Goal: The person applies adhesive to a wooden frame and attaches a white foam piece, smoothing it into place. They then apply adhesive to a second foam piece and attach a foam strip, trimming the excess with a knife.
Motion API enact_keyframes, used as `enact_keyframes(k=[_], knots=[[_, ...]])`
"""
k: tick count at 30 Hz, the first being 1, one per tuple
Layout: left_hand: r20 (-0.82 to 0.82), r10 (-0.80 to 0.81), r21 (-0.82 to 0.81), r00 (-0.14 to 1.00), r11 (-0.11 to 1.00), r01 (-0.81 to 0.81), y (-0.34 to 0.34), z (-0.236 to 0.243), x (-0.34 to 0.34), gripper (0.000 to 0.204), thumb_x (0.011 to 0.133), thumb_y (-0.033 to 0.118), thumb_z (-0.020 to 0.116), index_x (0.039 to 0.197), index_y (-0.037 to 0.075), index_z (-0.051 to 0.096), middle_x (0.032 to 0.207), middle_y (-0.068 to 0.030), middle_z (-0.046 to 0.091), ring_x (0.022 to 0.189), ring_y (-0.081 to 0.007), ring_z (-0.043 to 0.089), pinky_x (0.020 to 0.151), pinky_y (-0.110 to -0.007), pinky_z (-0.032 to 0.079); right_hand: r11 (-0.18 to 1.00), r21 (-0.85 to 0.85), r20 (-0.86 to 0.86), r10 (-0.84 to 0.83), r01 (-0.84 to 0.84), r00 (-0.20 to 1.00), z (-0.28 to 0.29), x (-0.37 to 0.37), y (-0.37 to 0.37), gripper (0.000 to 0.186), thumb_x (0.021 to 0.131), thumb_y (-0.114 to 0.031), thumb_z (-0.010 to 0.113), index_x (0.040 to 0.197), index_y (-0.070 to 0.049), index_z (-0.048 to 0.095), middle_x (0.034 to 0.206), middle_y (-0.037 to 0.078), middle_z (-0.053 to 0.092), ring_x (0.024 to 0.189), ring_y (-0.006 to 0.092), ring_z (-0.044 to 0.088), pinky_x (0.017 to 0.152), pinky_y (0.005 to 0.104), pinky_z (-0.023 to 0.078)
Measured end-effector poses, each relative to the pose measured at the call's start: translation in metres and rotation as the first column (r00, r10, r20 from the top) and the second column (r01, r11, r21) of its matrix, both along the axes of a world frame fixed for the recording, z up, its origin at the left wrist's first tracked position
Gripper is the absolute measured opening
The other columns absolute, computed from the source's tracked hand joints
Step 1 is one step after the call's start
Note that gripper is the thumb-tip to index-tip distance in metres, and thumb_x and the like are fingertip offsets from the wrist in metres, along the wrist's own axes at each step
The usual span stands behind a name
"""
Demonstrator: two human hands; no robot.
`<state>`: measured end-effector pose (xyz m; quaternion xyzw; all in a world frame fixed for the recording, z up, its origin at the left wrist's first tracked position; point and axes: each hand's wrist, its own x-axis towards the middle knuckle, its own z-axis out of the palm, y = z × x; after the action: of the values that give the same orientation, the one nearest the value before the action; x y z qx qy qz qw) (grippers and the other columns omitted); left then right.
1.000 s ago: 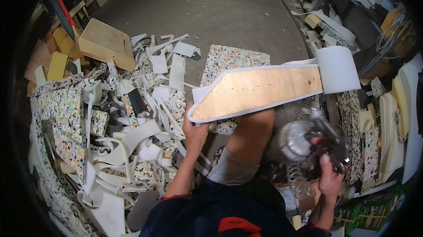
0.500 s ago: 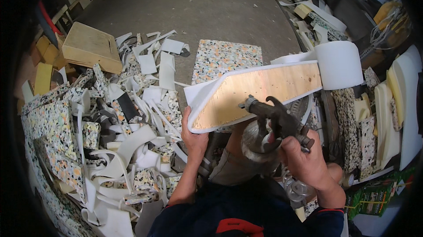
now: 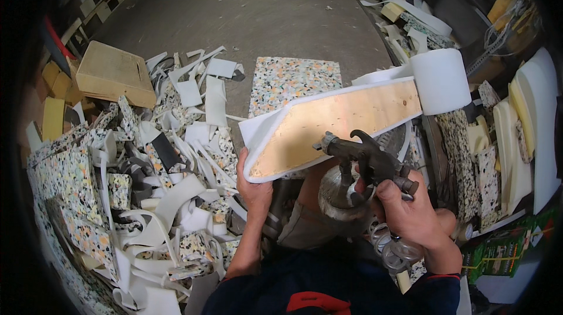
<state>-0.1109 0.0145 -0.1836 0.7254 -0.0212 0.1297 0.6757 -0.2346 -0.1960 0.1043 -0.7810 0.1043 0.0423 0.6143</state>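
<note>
My left hand (image 3: 255,189) grips the near left corner of a plywood panel (image 3: 340,116) edged with white foam, fingers under it and thumb along the side. The panel tapers toward its left end. In my right hand (image 3: 404,206) is a dark spray gun (image 3: 369,159) with a metal cup (image 3: 340,195) below it. Its nozzle points left, over the panel's near edge. A clear coiled hose (image 3: 399,253) hangs beneath my right hand. At the panel's far right end, a white foam roll (image 3: 441,82) stands joined to a foam strip behind the panel.
A speckled foam sheet (image 3: 296,80) lies on the floor beyond the panel. White and speckled foam scraps (image 3: 170,198) pile up at left, beside a wooden box (image 3: 116,75). On the right, foam pieces (image 3: 513,145) lean upright near green packages (image 3: 498,256).
The panel, foam roll and both hands sit slightly further left in the picture, as does the whole scene. The spray gun stays in my right hand, its nozzle still near the panel.
</note>
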Motion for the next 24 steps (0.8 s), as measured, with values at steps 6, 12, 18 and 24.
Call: enact_keyframes(k=[6,12,18,24], knots=[[-0.081,-0.017,-0.019,0.997,1.000,0.015,0.003,-0.007,0.002,0.075,0.082,0.001,0.079,0.148,-0.004,0.044,0.148,-0.0188,0.053,0.134,-0.0250,0.054,0.113,-0.035,0.041,0.982,-0.174,0.063,-0.069,0.079,0.996,-0.012,0.002,-0.013,0.047,0.108,-0.043,0.049,0.122,0.000,0.064,0.086,0.004,0.066,0.055,0.0056,0.054,0.048,0.0214,0.041],[-0.024,0.023,0.032,0.999,0.999,-0.022,0.004,-0.011,0.002,0.072,0.083,-0.001,0.078,0.147,-0.006,0.046,0.148,-0.0178,0.053,0.132,-0.0231,0.055,0.111,-0.032,0.041,0.954,-0.199,0.077,-0.215,0.226,0.974,-0.010,-0.003,-0.039,0.044,0.110,-0.040,0.046,0.118,0.000,0.064,0.085,0.006,0.065,0.052,0.0080,0.053,0.046,0.0240,0.042],[-0.033,0.019,0.006,0.999,1.000,-0.019,0.001,-0.018,0.003,0.074,0.085,-0.004,0.076,0.151,-0.005,0.042,0.149,-0.0178,0.052,0.133,-0.0241,0.053,0.113,-0.035,0.040,0.887,-0.232,0.114,-0.383,0.399,0.917,-0.008,-0.005,-0.073,0.045,0.109,-0.041,0.047,0.110,-0.001,0.067,0.081,0.003,0.064,0.052,0.0082,0.052,0.044,0.0253,0.042],[-0.054,0.164,-0.031,0.985,0.986,-0.166,-0.011,-0.015,-0.013,0.075,0.088,0.003,0.076,0.151,-0.006,0.037,0.151,-0.0202,0.048,0.138,-0.0270,0.047,0.116,-0.039,0.036,0.825,-0.241,0.085,-0.507,0.511,0.858,-0.011,-0.006,-0.106,0.043,0.109,-0.042,0.048,0.106,-0.002,0.065,0.078,0.002,0.062,0.050,0.0073,0.049,0.043,0.0247,0.039]])
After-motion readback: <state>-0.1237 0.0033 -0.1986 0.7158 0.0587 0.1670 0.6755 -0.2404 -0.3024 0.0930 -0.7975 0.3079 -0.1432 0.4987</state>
